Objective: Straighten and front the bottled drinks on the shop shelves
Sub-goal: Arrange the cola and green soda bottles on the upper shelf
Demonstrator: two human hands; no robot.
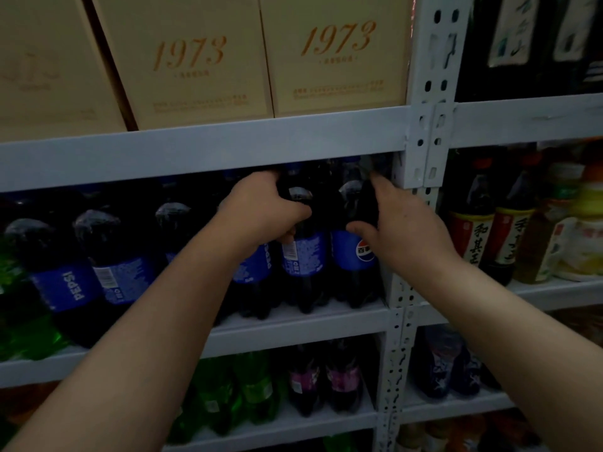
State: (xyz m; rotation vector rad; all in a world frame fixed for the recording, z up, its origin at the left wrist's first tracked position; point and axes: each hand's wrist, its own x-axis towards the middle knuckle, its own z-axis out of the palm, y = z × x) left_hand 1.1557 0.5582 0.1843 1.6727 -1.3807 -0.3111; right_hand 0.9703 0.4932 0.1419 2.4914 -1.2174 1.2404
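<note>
A row of large dark Pepsi bottles with blue labels stands on the middle shelf [293,327]. My left hand [257,210] grips the upper body of one Pepsi bottle [253,269]; a neighbouring bottle [305,256] shows its barcode side. My right hand [401,223] holds the rightmost Pepsi bottle [354,256], fingers round its shoulder, thumb near the logo, which faces forward. Further left, two bottles [65,282] [120,278] have labels turned sideways.
Beige "1973" boxes [332,60] fill the shelf above. A grey perforated upright [421,151] divides the bays. Tea and sauce bottles [509,236] stand to the right. Green bottles [251,386] and purple-labelled bottles [326,380] sit on the shelf below.
</note>
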